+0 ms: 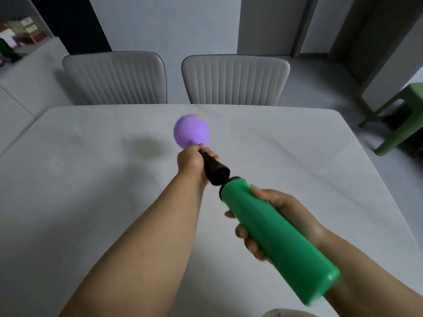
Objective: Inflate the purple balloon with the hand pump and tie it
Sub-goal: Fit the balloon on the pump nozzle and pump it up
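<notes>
A small, partly inflated purple balloon (191, 131) hangs in the air above the white table (91, 202), its neck on the pump's black nozzle (215, 171). My left hand (191, 161) is closed around the nozzle tip and the balloon's neck, which is hidden by the fingers. The green hand pump (277, 236) points up and away from me. My right hand (286, 220) grips its green barrel from the right side, fingers wrapped underneath. The pump looks pushed in, with the barrel nearly touching the nozzle.
Two grey ribbed chairs (115, 78) (235, 81) stand at the table's far edge. A green stool (402, 117) is on the floor at the right. A low white cabinet (25, 88) runs along the left.
</notes>
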Available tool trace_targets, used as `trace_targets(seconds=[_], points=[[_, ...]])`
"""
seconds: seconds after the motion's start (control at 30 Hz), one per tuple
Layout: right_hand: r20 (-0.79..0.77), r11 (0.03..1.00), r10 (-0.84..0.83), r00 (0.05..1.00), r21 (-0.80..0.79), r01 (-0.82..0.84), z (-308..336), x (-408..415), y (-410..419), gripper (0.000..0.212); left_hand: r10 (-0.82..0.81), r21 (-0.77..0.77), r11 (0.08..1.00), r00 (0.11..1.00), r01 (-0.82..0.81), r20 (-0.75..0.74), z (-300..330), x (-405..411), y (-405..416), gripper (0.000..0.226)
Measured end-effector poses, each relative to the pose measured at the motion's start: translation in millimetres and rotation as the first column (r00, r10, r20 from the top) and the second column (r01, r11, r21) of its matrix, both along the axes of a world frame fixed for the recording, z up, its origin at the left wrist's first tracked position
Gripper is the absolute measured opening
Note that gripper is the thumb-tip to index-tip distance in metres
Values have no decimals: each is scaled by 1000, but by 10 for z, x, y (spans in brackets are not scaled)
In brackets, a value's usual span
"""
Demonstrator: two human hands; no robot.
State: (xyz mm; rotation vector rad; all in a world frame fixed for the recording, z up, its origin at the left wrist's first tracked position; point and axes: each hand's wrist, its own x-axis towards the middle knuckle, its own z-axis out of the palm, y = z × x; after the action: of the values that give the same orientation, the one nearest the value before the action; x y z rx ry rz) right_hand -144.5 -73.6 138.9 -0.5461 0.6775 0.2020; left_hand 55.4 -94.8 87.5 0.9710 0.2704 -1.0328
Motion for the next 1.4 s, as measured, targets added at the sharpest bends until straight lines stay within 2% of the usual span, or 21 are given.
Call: trace_targets(seconds=[0.17,0.33,0.73,0.97,1.07,1.4], points=[[38,999,29,999,-28,-28,-40,-20,51,55,-22,5,1000,999,22,27,-29,-40,-9,35],[4,996,13,1000,-90,-13,-84,76,31,49,-24,23,999,1000,24,-4,-81,-89,44,32],[31,995,21,999,-95,-18,-242,82,63,53,-52,-11,999,999,52,-11,-149,-82,80,35],[-16,990,-16,1000,-143,13,-253,98,90,55,-47,12,999,999,48,-27,-169,-113,74,30],[-33,982,-53,998,-181,46,-244,111,61,59,3,-35,999,996,-6,-86,-139,-60,74,30],[-84,974,-71,994,-220,51,-249,131,14,60,-21,-22,1000,999,20,-47,-174,-186,65,28]])
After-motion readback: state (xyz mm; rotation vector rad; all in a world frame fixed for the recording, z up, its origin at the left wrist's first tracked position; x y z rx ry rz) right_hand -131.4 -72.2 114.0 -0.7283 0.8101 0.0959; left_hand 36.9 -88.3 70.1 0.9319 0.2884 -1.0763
